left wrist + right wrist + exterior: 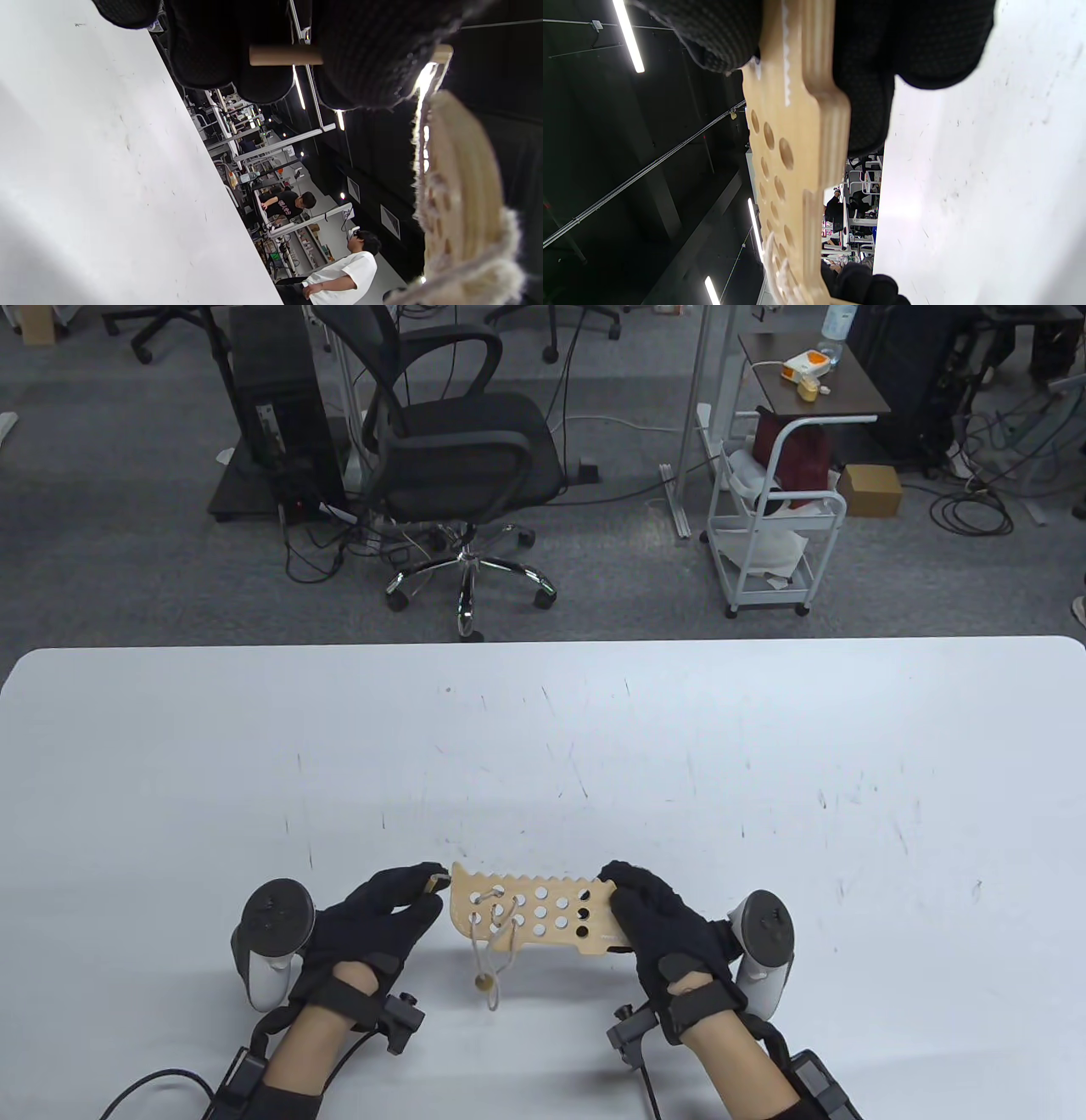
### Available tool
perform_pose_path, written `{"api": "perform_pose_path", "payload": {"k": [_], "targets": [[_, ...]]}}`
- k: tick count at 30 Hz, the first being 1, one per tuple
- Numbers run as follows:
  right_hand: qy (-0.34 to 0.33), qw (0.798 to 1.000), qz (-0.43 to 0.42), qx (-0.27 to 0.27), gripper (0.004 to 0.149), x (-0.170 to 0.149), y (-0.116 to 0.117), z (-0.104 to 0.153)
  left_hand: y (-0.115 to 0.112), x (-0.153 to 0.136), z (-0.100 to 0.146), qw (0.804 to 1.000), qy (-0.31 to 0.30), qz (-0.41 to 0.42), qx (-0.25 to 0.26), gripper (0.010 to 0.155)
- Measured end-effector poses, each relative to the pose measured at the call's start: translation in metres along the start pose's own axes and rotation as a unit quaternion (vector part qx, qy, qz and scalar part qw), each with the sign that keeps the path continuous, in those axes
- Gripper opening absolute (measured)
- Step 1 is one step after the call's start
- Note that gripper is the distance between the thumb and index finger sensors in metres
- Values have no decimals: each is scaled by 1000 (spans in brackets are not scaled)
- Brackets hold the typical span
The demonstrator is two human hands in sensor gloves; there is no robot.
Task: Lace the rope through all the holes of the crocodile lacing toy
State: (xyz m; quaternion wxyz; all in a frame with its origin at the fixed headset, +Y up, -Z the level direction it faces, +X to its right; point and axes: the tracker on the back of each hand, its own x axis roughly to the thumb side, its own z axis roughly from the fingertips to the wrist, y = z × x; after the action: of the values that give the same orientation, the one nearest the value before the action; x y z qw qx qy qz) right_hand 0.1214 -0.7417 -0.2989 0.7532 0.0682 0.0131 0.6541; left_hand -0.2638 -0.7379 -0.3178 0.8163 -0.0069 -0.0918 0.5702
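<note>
Near the table's [170,746] front edge, lacing barely begun.
I hold the wooden crocodile board [543,912] lifted just off the surface, my right hand [657,920] clamped on its right end, my left hand [382,912] pinching the wooden needle [436,884] at the rope's [492,942] tip beside the left end. Rope crosses only the few leftmost holes, a stopper bead [484,982] dangling below; most holes wait. Its long axis runs left-right, toothed edge facing away.

Beyond the white table [764,729] stand an office chair [462,466] and a cart [776,534].
</note>
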Motion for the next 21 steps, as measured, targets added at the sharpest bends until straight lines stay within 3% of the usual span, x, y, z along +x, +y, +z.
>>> {"api": "perform_pose_path", "payload": {"k": [21], "targets": [[14,999,20,-46,50,-7,-21,-8,39,0,4,996,1,46,75,45]]}}
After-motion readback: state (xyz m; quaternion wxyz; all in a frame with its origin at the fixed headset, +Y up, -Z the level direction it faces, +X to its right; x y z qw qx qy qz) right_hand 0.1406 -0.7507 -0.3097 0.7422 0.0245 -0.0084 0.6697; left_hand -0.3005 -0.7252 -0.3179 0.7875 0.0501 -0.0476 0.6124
